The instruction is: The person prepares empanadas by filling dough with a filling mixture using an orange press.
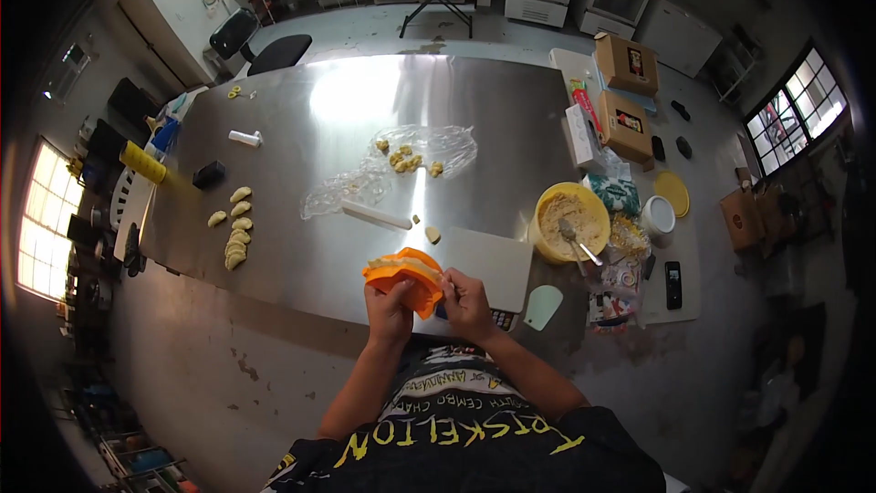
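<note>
An orange mold [422,295] is held up over the front edge of the metal table, with pale dough [401,262] showing between its halves. My left hand [390,307] is closed round its left side, thumb on the near face. On its right side, the fingers of my right hand [466,304] are pinched at the rim. Just beyond the mold are a small dough piece [432,235] and a white rolling pin [376,215]. Several folded dough pieces [237,246] lie in a line on the left. Small filling lumps [404,161] rest on clear plastic [453,144].
A yellow bowl [539,245] of filling with a spoon stands right of a pale board [488,265]. A green scraper [544,307] lies at the front edge. Boxes [627,126], a white tub [658,215] and a phone [673,285] are farther right. A black box [209,174] sits left.
</note>
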A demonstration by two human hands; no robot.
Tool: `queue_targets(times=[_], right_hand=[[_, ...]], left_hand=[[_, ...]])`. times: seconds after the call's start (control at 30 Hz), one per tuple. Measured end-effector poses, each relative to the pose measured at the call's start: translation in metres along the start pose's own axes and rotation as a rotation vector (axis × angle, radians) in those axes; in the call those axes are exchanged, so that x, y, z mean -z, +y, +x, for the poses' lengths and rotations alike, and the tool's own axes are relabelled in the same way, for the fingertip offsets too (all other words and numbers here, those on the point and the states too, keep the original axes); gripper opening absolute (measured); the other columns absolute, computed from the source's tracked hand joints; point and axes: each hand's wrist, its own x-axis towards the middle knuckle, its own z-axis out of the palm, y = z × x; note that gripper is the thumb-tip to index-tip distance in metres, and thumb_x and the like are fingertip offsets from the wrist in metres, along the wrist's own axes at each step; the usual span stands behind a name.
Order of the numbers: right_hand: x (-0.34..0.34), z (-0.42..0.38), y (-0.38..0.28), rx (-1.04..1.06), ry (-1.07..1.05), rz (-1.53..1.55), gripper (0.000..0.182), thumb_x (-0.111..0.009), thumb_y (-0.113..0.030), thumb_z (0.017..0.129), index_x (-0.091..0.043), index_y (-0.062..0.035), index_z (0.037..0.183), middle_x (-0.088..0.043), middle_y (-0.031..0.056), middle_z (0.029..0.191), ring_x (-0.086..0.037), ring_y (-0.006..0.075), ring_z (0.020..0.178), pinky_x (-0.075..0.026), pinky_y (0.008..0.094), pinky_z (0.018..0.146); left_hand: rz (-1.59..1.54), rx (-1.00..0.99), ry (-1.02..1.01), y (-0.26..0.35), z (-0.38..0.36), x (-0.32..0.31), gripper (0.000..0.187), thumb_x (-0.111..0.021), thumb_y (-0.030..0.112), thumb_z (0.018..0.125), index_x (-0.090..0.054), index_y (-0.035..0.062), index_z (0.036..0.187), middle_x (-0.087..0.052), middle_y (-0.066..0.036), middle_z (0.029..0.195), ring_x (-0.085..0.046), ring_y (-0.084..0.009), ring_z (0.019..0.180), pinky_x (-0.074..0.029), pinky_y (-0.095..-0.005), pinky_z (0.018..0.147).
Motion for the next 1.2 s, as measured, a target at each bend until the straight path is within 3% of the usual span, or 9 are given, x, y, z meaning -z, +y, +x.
queue_targets(times=[0.17,0.27,0.4,0.5,0.6,0.73,0.93,1.1,1.2], right_hand=[[-0.046,0.026,-0.021,0.125,0.029,-0.145,0.029,-0.051,-0.014,0.099,-0.049,0.0010,0.074,-0.047,0.0161,0.057,-0.050,0.0277,0.048,-0.040,0.0379,0.051],[-0.072,0.039,-0.029,0.136,0.034,-0.177,0.028,-0.050,-0.014,0.098,-0.048,0.0011,0.075,-0.046,0.0162,0.057,-0.048,0.0261,0.047,-0.039,0.0366,0.051],[-0.103,0.047,-0.031,0.058,0.027,-0.047,0.029,-0.047,-0.015,0.101,-0.047,-0.0003,0.075,-0.043,0.0060,0.057,-0.041,0.0109,0.052,-0.035,0.0305,0.051],[-0.120,0.051,-0.028,0.005,0.018,0.051,0.029,-0.046,-0.016,0.102,-0.048,-0.0014,0.078,-0.043,0.0006,0.061,-0.039,0.0063,0.057,-0.034,0.0277,0.053],[-0.130,0.051,-0.032,-0.024,0.007,0.082,0.028,-0.046,-0.016,0.103,-0.049,-0.0019,0.080,-0.042,-0.0008,0.063,-0.038,0.0054,0.059,-0.034,0.0265,0.054],[-0.129,0.049,-0.036,-0.103,0.004,0.086,0.028,-0.048,-0.017,0.102,-0.050,-0.0004,0.079,-0.041,-0.0002,0.061,-0.037,0.0057,0.058,-0.033,0.0271,0.053],[-0.127,0.055,-0.056,-0.043,-0.039,-0.206,0.030,-0.052,-0.015,0.100,-0.051,0.0022,0.076,-0.041,0.0059,0.058,-0.038,0.0093,0.054,-0.034,0.0302,0.051],[-0.124,0.065,-0.055,-0.010,-0.190,-0.370,0.027,-0.056,-0.014,0.095,-0.050,0.0021,0.075,-0.043,0.0131,0.059,-0.042,0.0210,0.049,-0.036,0.0359,0.051],[-0.121,0.069,-0.053,0.036,-0.097,-0.449,0.031,-0.057,-0.014,0.095,-0.043,-0.0001,0.071,-0.039,0.0090,0.057,-0.036,0.0179,0.049,-0.033,0.0338,0.050]], left_hand=[[-0.127,0.100,-0.032,0.037,0.022,0.035,0.035,-0.065,-0.001,0.088,-0.053,0.0002,0.121,-0.063,-0.011,0.114,-0.065,-0.0228,0.106,-0.053,-0.0377,0.098],[-0.205,0.193,-0.035,0.057,0.037,0.053,0.034,-0.064,0.002,0.090,-0.053,0.0010,0.122,-0.063,-0.011,0.116,-0.064,-0.0236,0.109,-0.052,-0.0394,0.100],[-0.283,0.311,-0.061,0.070,0.058,0.087,0.034,-0.062,0.005,0.092,-0.052,0.0019,0.124,-0.062,-0.011,0.119,-0.062,-0.0245,0.113,-0.049,-0.0409,0.103],[-0.336,0.426,-0.093,0.080,0.071,0.104,0.034,-0.062,0.006,0.093,-0.052,0.0019,0.125,-0.061,-0.010,0.120,-0.062,-0.0245,0.114,-0.048,-0.0409,0.104],[-0.292,0.423,-0.141,0.090,0.078,0.109,0.034,-0.060,0.014,0.094,-0.052,0.0031,0.126,-0.062,-0.012,0.121,-0.063,-0.0270,0.111,-0.051,-0.0429,0.099],[-0.220,0.425,-0.239,0.102,0.085,0.107,0.034,-0.061,0.012,0.094,-0.052,0.0025,0.126,-0.063,-0.012,0.120,-0.063,-0.0261,0.111,-0.051,-0.0426,0.100],[-0.171,0.450,-0.272,0.111,0.089,0.108,0.035,-0.062,0.010,0.093,-0.051,0.0009,0.125,-0.063,-0.012,0.118,-0.064,-0.0242,0.108,-0.052,-0.0391,0.099],[-0.112,0.463,-0.276,0.121,0.095,0.121,0.037,-0.062,0.008,0.091,-0.050,-0.0001,0.126,-0.063,-0.013,0.117,-0.065,-0.0242,0.108,-0.053,-0.0393,0.098],[-0.101,0.475,-0.326,0.134,0.101,0.129,0.038,-0.062,0.009,0.091,-0.050,-0.0009,0.126,-0.063,-0.014,0.118,-0.065,-0.0246,0.108,-0.053,-0.0404,0.098]])
